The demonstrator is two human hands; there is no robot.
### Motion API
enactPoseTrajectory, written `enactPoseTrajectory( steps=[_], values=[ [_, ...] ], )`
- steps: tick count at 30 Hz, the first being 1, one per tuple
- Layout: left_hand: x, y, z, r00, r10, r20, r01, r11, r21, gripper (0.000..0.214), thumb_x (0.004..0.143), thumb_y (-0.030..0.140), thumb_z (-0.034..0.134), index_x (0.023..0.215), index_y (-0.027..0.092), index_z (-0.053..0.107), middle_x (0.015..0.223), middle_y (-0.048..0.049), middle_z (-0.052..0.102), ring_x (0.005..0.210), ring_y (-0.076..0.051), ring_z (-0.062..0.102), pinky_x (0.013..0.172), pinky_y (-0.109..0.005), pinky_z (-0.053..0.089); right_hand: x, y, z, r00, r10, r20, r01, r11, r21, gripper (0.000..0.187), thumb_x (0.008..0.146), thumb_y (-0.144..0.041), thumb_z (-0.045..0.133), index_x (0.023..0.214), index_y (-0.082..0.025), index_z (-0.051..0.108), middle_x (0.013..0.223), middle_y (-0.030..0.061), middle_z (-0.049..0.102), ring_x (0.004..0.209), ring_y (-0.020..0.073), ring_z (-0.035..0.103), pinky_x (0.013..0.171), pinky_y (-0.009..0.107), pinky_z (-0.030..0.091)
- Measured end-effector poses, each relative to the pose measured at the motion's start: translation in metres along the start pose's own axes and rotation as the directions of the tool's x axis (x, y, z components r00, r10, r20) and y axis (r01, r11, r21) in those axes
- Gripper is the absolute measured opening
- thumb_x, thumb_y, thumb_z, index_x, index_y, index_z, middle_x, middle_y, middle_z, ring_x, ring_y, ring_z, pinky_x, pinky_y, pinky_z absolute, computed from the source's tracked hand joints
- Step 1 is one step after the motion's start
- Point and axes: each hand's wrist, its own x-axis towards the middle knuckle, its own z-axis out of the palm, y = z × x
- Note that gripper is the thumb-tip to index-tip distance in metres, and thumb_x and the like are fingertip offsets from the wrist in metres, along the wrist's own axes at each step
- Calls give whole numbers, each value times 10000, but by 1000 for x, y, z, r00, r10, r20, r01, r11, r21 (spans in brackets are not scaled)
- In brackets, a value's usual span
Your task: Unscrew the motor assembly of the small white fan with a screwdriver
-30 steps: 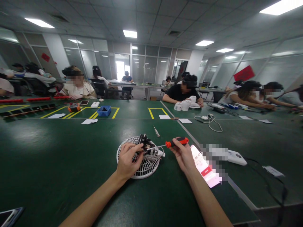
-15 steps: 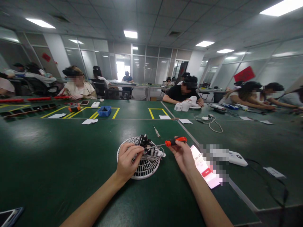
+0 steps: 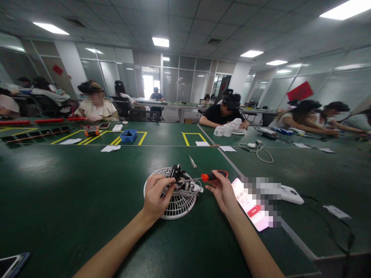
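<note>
Screwdriver handle (image 3: 211, 176) turned in right hand (image 3: 223, 192), showing more black.

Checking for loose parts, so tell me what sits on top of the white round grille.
On the white grille sit a black mechanism, a white piece and pale wires. The left hand covers much of the left side; anything beneath it is hidden.

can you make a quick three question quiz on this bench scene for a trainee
1. Which hand holds the red-and-black screwdriver?
2. True or false: a slim pointed tool lies on the green tabletop, beyond the round white grille.
3. What colour is the small bin farther across the tabletop? A) white B) blue C) red

Key: 1. The right hand. 2. True. 3. B.
</note>
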Motion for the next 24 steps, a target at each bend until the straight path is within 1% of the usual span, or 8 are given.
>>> enactPoseTrajectory(
  steps=[3,6,9,15,20,24],
  values=[
    [-2,-2,1,1000,-25,-11,25,1000,-8,290,882,129,714,1150,223,656,965,-39,740,921,-203,645,871,-386,526,-1,-1,-1,1000,6,23,-7,1000,21,375,590,-327,861,880,-197,662,787,42,758,697,194,715,526,253,568],
    [-3,-4,2,999,-32,-4,32,999,7,266,897,155,702,1149,230,655,962,-38,740,910,-205,654,861,-394,530,-1,-2,-1,999,-2,50,-1,997,72,353,581,-255,812,900,-204,668,884,65,781,810,216,731,663,314,618],
    [-4,-5,2,1000,-24,4,24,1000,7,278,899,154,700,1161,230,647,959,-37,747,906,-207,663,855,-396,535,0,-2,-2,999,-21,50,16,995,100,384,569,-203,795,933,-206,671,900,57,782,836,213,728,760,352,626],
    [-2,-4,2,1000,-11,-9,11,1000,3,317,892,149,713,1187,235,637,954,-30,760,895,-206,673,865,-407,540,0,0,-3,998,-53,45,49,995,83,416,584,-213,816,970,-212,661,862,46,775,812,207,728,765,344,627],
    [-2,-3,0,1000,-5,0,5,1000,-16,325,886,123,712,1183,231,637,966,-32,756,900,-199,669,872,-402,535,0,0,-3,999,-38,32,35,995,92,400,569,-200,804,943,-215,664,850,44,777,810,197,725,755,332,629],
    [0,-3,0,1000,0,8,0,999,-42,328,875,97,706,1169,228,644,969,-35,747,903,-197,663,869,-395,534,0,1,-3,998,-32,52,27,994,106,397,559,-169,786,930,-228,661,860,28,775,833,196,725,791,346,629]
  ],
)
